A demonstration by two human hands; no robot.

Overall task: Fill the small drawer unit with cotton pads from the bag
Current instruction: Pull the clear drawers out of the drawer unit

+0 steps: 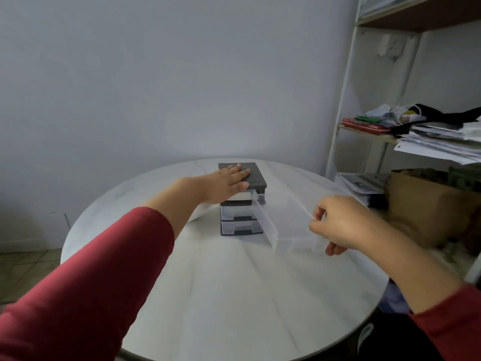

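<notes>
A small drawer unit (256, 178) with a dark grey top and clear drawers stands near the far side of the round white table (223, 295). My left hand (229, 182) lies flat on its top, fingers straight. The top clear drawer (283, 220) is drawn far out toward me, its back end at the unit's opening, and it looks empty. My right hand (338, 225) grips the drawer's front right corner with curled fingers. Two lower drawers (238, 220) sit closed. Something white (200, 213) lies just left of the unit, partly hidden by my left arm.
A white-framed shelf (346, 105) stands at the right, loaded with paper stacks (442, 142) and folded cloths. A brown cardboard box (426, 204) sits beside the table's right edge. A plain wall is behind the table.
</notes>
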